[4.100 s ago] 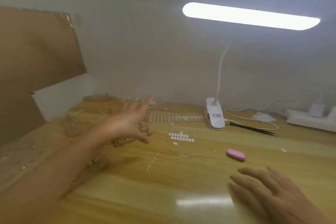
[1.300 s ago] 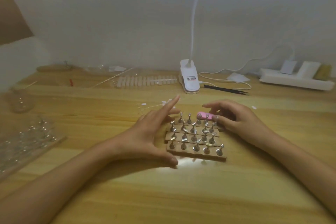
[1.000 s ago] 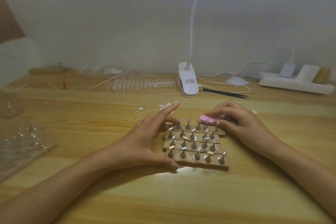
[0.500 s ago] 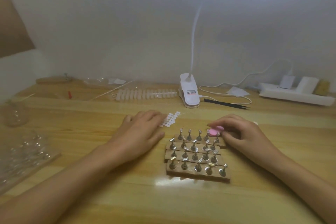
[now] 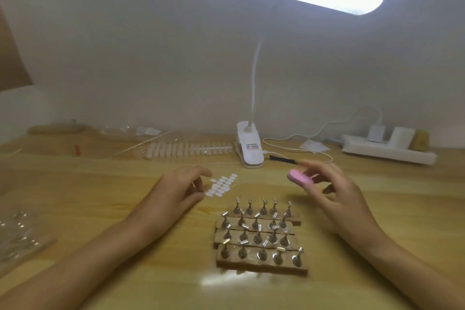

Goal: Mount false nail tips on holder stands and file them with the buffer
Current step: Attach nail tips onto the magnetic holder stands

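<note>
1. Buffer sits pinched in fingertips of our right hand, raised behind the holder stands.
2. Our left hand curls beside the nail tips; whether it pinches one we cannot tell.
3. Clip lamp stands behind.

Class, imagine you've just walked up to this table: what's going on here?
A person is setting up to work on false nails at a wooden table. The right hand holds the pink buffer up off the table, beyond the holder stands, which sit in rows on wooden blocks between the hands. The left hand reaches to the white nail tips lying on the table; whether it has pinched one is unclear.
</note>
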